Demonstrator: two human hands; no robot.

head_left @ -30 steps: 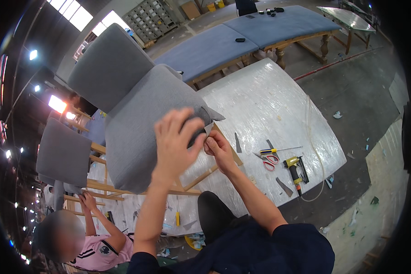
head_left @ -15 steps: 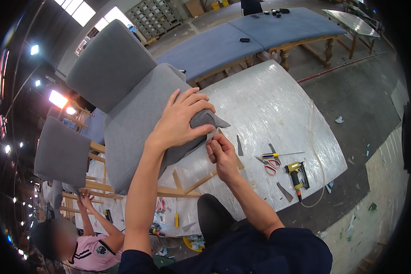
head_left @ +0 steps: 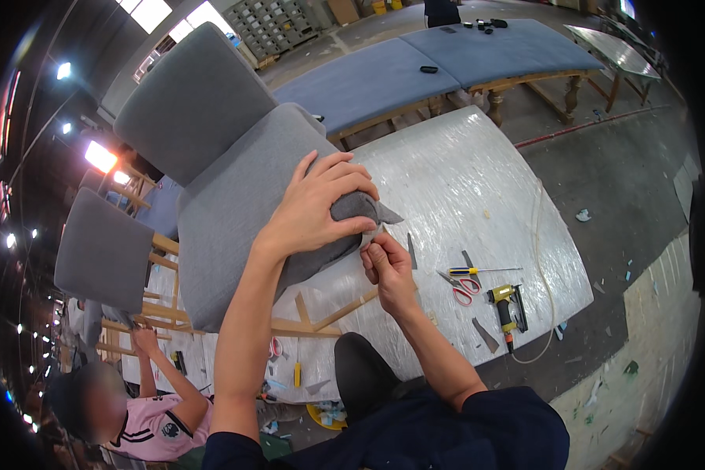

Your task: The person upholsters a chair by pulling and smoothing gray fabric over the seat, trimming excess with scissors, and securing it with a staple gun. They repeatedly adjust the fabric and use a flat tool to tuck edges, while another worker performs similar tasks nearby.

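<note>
Matt Cloth, Bare Wood, Glossy Wrap

The chair (head_left: 239, 184) wears dull grey cloth with a fine, woven look, smooth across seat and back; the loose flap (head_left: 389, 215) at its corner is matt cloth too. Its frame (head_left: 346, 309) is pale wood without shine. Clear plastic film, glossy and finely wrinkled, wraps the worktop (head_left: 462, 180). The screwdriver (head_left: 464, 271) pairs a smooth plastic handle with a thin metal shaft, while the scissors (head_left: 457, 285) have metal blades and plastic-looking grips. Behind, the long table (head_left: 368, 90) has a matt blue, cloth-like top on wooden legs.
</note>
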